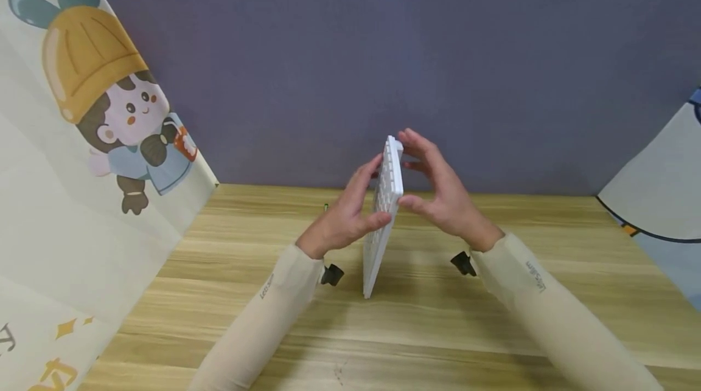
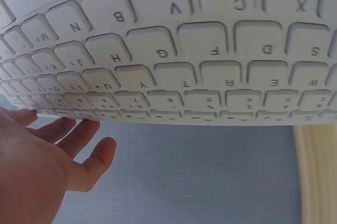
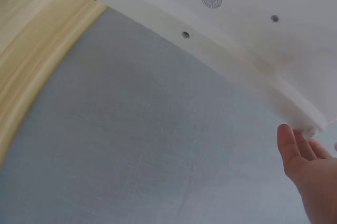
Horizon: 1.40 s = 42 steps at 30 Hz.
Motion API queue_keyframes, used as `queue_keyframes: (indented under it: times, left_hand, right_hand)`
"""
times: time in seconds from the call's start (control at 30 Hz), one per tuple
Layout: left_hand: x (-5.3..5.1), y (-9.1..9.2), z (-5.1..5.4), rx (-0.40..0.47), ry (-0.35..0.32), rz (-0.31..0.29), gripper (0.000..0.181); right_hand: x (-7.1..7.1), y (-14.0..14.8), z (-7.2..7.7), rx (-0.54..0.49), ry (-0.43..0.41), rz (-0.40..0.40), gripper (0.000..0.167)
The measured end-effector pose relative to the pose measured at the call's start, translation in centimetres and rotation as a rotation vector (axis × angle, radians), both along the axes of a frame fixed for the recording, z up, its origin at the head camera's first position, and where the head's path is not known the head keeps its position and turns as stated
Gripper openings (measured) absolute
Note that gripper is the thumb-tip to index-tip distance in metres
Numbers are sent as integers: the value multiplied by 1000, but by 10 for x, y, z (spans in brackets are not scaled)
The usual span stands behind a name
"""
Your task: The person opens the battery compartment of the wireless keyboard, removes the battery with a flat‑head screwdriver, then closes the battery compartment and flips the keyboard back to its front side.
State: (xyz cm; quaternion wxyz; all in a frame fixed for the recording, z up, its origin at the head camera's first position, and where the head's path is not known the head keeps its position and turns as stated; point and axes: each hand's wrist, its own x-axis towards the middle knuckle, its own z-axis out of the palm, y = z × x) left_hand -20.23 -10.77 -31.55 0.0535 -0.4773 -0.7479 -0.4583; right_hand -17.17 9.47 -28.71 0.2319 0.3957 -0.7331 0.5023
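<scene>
A white keyboard [image 1: 386, 196] stands on edge between the two hands, tilted, its keys facing left. My left hand [image 1: 350, 211] holds it from the key side, with the thumb near the close edge. In the left wrist view, fingertips of the left hand [image 2: 47, 155] meet the edge beyond the number row of the keyboard [image 2: 184, 39]. My right hand [image 1: 446, 196] grips it from the plain back, fingers by the upper corner and thumb lower down. In the right wrist view, fingers of the right hand [image 3: 310, 166] touch a corner of the keyboard [image 3: 242, 34].
The wooden table [image 1: 263, 330] lies beneath, with a grey-blue panel [image 1: 356, 62] upright behind it. A small green-tipped item [image 1: 326, 206] shows behind the left hand. A white wall hanging [image 1: 55, 245] with a cartoon figure stands at left. Black devices [image 1: 332, 275] sit at the wrists.
</scene>
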Motion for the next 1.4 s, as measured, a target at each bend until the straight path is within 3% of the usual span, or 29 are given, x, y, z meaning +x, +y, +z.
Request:
queue_keyframes:
  times: [0.13, 0.3, 0.47, 0.7, 0.9, 1.17, 1.4]
  left_hand:
    - [1, 0, -4, -44, -22, 13, 106]
    - [1, 1, -13, -93, -46, 10, 107]
    - [0, 5, -24, -151, -25, 17, 110]
    - [2, 7, -32, -254, -29, -3, 111]
    - [0, 7, -45, -325, -17, -31, 114]
    - [-2, 2, -63, -461, 22, -47, 131]
    - [0, -11, -78, -586, -75, -42, 133]
  right_hand:
    - [5, 1, 6, 17, 2, -12, 98]
    - [22, -2, 22, 49, 10, -40, 99]
    - [31, 6, 25, 67, 31, -65, 94]
    - [21, 36, 4, 97, 43, -58, 83]
    - [41, 44, 12, 77, -7, -38, 81]
    - [33, 80, -20, 20, -40, 59, 77]
    - [37, 96, -33, 6, -30, 66, 79]
